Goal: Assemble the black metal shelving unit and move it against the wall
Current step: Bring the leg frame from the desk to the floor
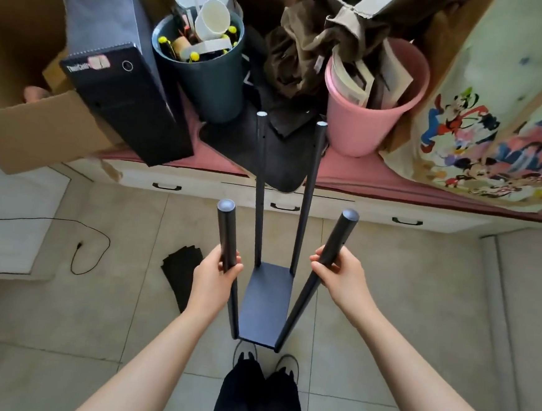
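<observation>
Pale tiled floor (385,295) carries the black metal shelving unit (263,305) upright before your feet, your left hand (217,274) and right hand (338,275) each wrapped around 1 near post; rigid, probably light, so keep gripping posts high.

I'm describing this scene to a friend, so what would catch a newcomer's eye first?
Centre frame, the left hand and right hand each grip a near post of the black shelving unit standing on the tiled floor. Behind it, a pink bucket and a dark bucket sit on a cluttered bench.
</observation>
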`<state>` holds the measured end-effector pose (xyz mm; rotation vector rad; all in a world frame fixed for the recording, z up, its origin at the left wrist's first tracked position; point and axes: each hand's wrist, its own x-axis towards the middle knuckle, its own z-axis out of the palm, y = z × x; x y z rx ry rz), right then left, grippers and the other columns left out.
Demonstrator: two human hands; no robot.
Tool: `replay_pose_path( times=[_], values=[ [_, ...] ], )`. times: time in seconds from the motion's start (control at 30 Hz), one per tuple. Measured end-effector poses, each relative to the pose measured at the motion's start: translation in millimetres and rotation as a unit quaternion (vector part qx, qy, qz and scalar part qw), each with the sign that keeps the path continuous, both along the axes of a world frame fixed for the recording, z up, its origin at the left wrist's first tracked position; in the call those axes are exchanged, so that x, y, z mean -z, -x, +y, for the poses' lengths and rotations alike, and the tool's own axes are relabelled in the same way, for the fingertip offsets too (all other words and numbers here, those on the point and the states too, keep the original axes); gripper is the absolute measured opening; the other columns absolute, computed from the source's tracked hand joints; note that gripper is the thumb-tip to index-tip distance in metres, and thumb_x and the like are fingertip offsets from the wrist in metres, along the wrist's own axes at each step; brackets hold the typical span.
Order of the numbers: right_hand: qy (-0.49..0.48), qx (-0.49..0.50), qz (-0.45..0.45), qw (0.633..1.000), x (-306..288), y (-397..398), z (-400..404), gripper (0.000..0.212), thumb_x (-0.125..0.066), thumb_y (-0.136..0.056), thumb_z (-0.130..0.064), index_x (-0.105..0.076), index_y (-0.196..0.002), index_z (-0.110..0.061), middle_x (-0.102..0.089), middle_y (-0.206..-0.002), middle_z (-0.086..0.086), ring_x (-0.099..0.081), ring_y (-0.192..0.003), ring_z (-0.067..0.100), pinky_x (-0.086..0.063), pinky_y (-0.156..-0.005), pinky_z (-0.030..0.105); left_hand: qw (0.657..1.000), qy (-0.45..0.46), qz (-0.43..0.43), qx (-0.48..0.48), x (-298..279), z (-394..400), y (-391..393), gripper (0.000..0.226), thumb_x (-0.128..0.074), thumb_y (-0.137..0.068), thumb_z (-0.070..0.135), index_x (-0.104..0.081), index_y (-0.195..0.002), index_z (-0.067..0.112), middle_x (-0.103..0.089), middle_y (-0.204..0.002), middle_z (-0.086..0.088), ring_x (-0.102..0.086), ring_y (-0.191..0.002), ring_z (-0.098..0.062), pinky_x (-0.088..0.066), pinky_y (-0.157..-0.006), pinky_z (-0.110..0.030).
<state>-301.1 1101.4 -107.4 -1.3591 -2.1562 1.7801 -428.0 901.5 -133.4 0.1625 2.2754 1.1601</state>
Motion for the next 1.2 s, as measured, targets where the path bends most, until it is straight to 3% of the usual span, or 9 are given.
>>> replay_pose_path(
  times=[0.17, 0.33, 0.53, 0.67, 0.77, 0.83, 0.97, 1.1, 1.2],
  values=[
    [0.020, 0.051, -0.015, 0.998, 43.9, 13.2, -0.2, 0.022, -0.063, -0.088, 0.000, -0.058, -0.092, -0.021, -0.070, -0.092, -0.005, -0.066, -0.090, 0.016, -0.052, -0.082, 0.035, 1.000, 0.017, -0.017, 0.007, 43.0, 6.9, 11.0, 0.023, -0.066, -0.097, 0.018, -0.056, -0.090, 0.038, -0.067, -0.092, 0.017, -0.063, -0.088, 0.005, -0.042, -0.066, -0.007],
    [0.003, 0.087, -0.023, 0.996, 83.3, 22.8, -6.6, 0.027, -0.062, -0.087, 0.004, -0.057, -0.088, -0.022, -0.069, -0.091, -0.009, -0.066, -0.097, 0.013, -0.051, -0.091, 0.034, 1.000, 0.022, -0.018, -0.005, 82.6, 9.6, 10.3, 0.027, -0.068, -0.095, 0.014, -0.057, -0.089, 0.038, -0.067, -0.091, 0.017, -0.061, -0.088, 0.013, -0.043, -0.066, -0.004],
    [-0.029, 0.097, -0.058, 0.993, 127.8, 17.6, -0.7, 0.024, -0.069, -0.081, 0.003, -0.061, -0.085, -0.018, -0.067, -0.081, -0.010, -0.064, -0.082, 0.005, -0.049, -0.076, 0.025, 0.998, 0.058, -0.002, 0.014, 124.8, 13.0, 3.3, 0.017, -0.072, -0.091, 0.010, -0.063, -0.098, 0.023, -0.066, -0.091, 0.013, -0.062, -0.086, 0.000, -0.039, -0.072, -0.006],
    [-0.013, 0.103, -0.085, 0.991, 155.0, 12.2, -2.8, 0.021, -0.071, -0.080, 0.004, -0.065, -0.087, -0.015, -0.068, -0.083, -0.006, -0.065, -0.081, 0.009, -0.051, -0.076, 0.027, 0.994, 0.098, 0.041, 0.029, 147.3, 13.4, 2.8, 0.013, -0.074, -0.089, 0.008, -0.065, -0.096, 0.013, -0.065, -0.088, 0.005, -0.058, -0.079, 0.000, -0.038, -0.068, -0.008],
    [-0.001, 0.128, -0.083, 0.988, 170.7, 7.0, -9.0, 0.021, -0.071, -0.082, 0.004, -0.066, -0.088, -0.016, -0.069, -0.087, -0.005, -0.065, -0.086, 0.010, -0.047, -0.077, 0.023, 0.992, 0.111, 0.047, 0.035, 159.2, 9.3, -2.3, 0.009, -0.072, -0.091, 0.010, -0.063, -0.092, 0.010, -0.064, -0.082, 0.002, -0.060, -0.078, -0.007, -0.045, -0.063, -0.018],
    [0.008, 0.132, -0.077, 0.988, 178.7, 2.6, -14.9, 0.021, -0.070, -0.083, 0.004, -0.067, -0.090, -0.016, -0.069, -0.090, -0.005, -0.065, -0.089, 0.009, -0.046, -0.077, 0.020, 0.990, 0.120, 0.063, 0.042, 166.1, 4.0, -6.6, 0.006, -0.070, -0.092, 0.010, -0.065, -0.093, 0.009, -0.064, -0.081, 0.001, -0.057, -0.074, -0.003, -0.042, -0.062, -0.015],
    [0.008, 0.111, -0.068, 0.991, 190.8, -4.4, -27.7, 0.023, -0.070, -0.083, 0.003, -0.068, -0.092, -0.018, -0.069, -0.092, -0.007, -0.064, -0.090, 0.006, -0.046, -0.074, 0.012, 0.990, 0.122, 0.050, 0.046, 176.8, -6.1, -10.3, 0.010, -0.069, -0.093, 0.008, -0.066, -0.102, 0.008, -0.062, -0.086, 0.007, -0.056, -0.077, 0.000, -0.038, -0.066, -0.010],
    [0.012, 0.083, -0.084, 0.993, 194.1, -9.9, -36.2, 0.026, -0.066, -0.086, 0.005, -0.065, -0.091, -0.020, -0.065, -0.091, -0.008, -0.059, -0.086, 0.000, -0.042, -0.064, 0.001, 0.992, 0.098, -0.024, 0.072, 178.5, -7.3, -14.5, 0.032, -0.065, -0.097, 0.013, -0.063, -0.128, 0.019, -0.064, -0.105, 0.010, -0.062, -0.100, -0.009, -0.045, -0.083, -0.016],
    [0.035, 0.091, -0.108, 0.989, 190.4, -17.3, -41.8, 0.027, -0.064, -0.089, 0.002, -0.063, -0.091, -0.025, -0.062, -0.089, -0.010, -0.060, -0.084, 0.006, -0.041, -0.061, 0.001, 0.991, 0.073, -0.069, 0.086, 173.9, -12.5, -27.0, 0.043, -0.065, -0.098, 0.014, -0.056, -0.138, 0.026, -0.060, -0.107, 0.029, -0.059, -0.100, 0.008, -0.038, -0.079, 0.003]
  ],
)
